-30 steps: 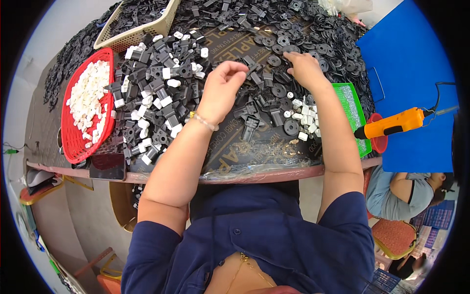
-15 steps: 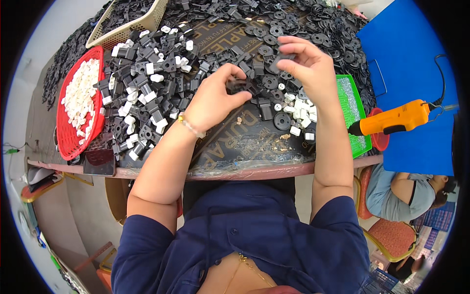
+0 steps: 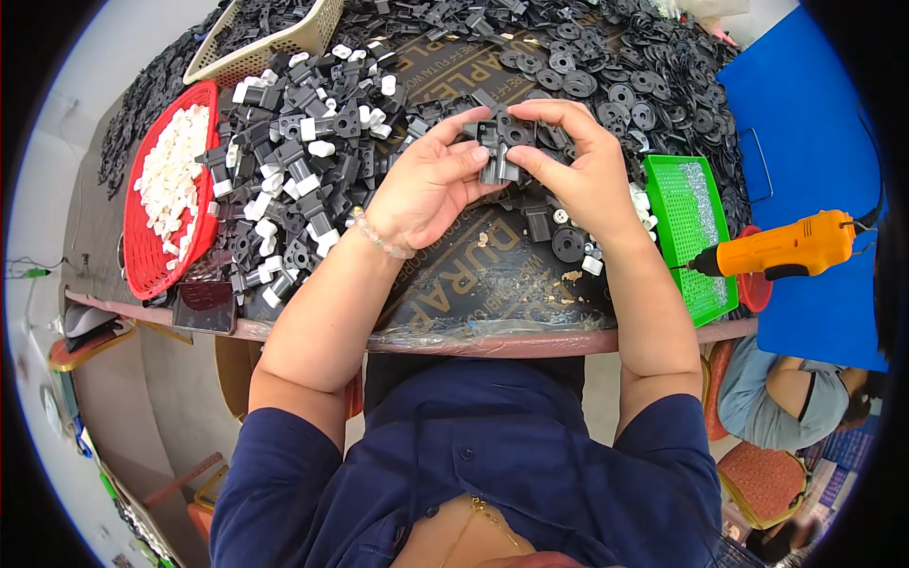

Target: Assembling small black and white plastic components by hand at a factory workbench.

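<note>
Your left hand (image 3: pixel 431 185) and right hand (image 3: pixel 578 161) both pinch one small black plastic bracket (image 3: pixel 500 144), raised above the cluttered table (image 3: pixel 492 284). Leftward lies a red oval basket of white pieces (image 3: pixel 142 246); rightward, a green mesh tray (image 3: pixel 682 204) and an orange electric screwdriver (image 3: pixel 781 246).

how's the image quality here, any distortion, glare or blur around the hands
Head view: strong fisheye, the table edge bows and black corners ring the frame; light is even and soft, with mild sheen on the plastic sheet; left hand, right hand and the black plastic part between them look sharp, no motion blur.
</note>
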Demonstrator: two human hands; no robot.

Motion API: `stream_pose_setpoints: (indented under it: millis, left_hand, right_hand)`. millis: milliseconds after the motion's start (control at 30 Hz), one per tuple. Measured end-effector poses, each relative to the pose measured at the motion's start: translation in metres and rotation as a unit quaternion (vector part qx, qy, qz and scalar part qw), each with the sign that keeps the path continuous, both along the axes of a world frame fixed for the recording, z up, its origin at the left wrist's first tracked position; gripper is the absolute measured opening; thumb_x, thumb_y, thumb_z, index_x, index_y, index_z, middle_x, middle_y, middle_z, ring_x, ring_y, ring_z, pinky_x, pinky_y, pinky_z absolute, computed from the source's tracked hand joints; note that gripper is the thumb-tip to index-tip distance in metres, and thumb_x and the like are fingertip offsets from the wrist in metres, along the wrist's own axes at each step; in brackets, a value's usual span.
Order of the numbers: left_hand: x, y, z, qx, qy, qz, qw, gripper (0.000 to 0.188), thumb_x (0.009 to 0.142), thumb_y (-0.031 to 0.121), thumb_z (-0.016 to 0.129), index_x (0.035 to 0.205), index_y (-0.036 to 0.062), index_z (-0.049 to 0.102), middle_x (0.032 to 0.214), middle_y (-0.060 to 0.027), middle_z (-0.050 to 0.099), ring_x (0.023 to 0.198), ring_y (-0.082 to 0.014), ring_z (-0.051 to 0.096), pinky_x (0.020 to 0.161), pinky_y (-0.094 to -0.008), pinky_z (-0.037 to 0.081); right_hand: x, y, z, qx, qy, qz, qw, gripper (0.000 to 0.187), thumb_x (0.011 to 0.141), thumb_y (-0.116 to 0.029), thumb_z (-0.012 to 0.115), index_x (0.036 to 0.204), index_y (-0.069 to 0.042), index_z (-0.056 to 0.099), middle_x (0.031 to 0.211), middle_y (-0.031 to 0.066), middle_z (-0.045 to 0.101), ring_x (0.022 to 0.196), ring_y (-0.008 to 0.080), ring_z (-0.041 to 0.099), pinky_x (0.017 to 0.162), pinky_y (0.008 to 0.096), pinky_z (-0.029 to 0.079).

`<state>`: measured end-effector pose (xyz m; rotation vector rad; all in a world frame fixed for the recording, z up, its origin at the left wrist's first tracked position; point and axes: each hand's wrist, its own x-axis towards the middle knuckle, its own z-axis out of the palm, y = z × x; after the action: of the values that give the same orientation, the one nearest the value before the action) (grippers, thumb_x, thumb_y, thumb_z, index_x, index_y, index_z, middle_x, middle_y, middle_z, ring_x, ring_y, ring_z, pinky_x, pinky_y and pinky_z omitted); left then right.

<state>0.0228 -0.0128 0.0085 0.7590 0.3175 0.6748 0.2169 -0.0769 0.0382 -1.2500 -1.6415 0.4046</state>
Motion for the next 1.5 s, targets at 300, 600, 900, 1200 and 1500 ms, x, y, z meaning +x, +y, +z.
stream_pose_setpoints:
  millis: [300, 600, 900, 1200, 1500]
  left_hand:
    - [0.000, 0.000, -0.008, -0.059, -0.053, -0.021, 0.997, 0.033, 0.098, 0.010, 0.060, 0.132, 0.0101, 0.056, 0.115, -0.0040, 0.066, 0.106, -0.0136, 0.063, 0.091, -0.0332, 0.053]
    - [0.006, -0.011, -0.005, 0.023, -0.009, 0.047, 0.999, 0.034, 0.095, 0.003, 0.064, 0.128, 0.0027, 0.059, 0.113, -0.0058, 0.068, 0.102, -0.0145, 0.065, 0.088, -0.0306, 0.054]
    - [0.004, -0.017, 0.011, 0.377, 0.285, 0.099, 0.876, 0.024, 0.089, 0.008, 0.072, 0.109, -0.0041, 0.065, 0.093, -0.0083, 0.073, 0.077, -0.0100, 0.067, 0.071, -0.0255, 0.055]
    - [0.000, -0.003, 0.002, 0.092, 0.120, 0.096, 0.984, 0.017, 0.091, 0.006, 0.069, 0.105, -0.0015, 0.064, 0.094, -0.0069, 0.071, 0.085, -0.0133, 0.067, 0.074, -0.0258, 0.051]
    - [0.000, 0.005, 0.003, -0.025, -0.009, 0.118, 0.993, 0.037, 0.087, 0.002, 0.069, 0.119, 0.0074, 0.052, 0.099, -0.0063, 0.068, 0.092, -0.0181, 0.066, 0.078, -0.0310, 0.053]
  right_hand:
    - [-0.007, -0.001, 0.003, 0.069, -0.055, 0.010, 0.996, 0.038, 0.074, -0.007, 0.080, 0.112, -0.006, 0.071, 0.114, 0.0085, 0.069, 0.114, 0.0250, 0.059, 0.102, 0.0371, 0.044]
    - [-0.010, -0.004, 0.005, 0.085, -0.065, -0.019, 0.994, 0.037, 0.076, -0.009, 0.079, 0.113, -0.005, 0.071, 0.112, 0.0095, 0.069, 0.113, 0.0243, 0.060, 0.098, 0.0369, 0.047]
    - [0.017, -0.007, 0.016, -0.094, -0.033, 0.051, 0.994, 0.024, 0.083, -0.014, 0.074, 0.098, 0.003, 0.068, 0.107, 0.0107, 0.067, 0.102, 0.0183, 0.062, 0.093, 0.0320, 0.047]
    - [0.037, -0.027, 0.030, -0.373, -0.350, 0.007, 0.859, 0.028, 0.062, -0.013, 0.083, 0.084, -0.004, 0.069, 0.080, 0.0133, 0.070, 0.083, 0.0312, 0.069, 0.075, 0.0391, 0.054]
    - [0.022, -0.009, 0.009, -0.189, -0.187, 0.003, 0.964, 0.022, 0.082, -0.005, 0.067, 0.103, -0.002, 0.071, 0.087, 0.0100, 0.068, 0.074, 0.0170, 0.068, 0.067, 0.0302, 0.053]
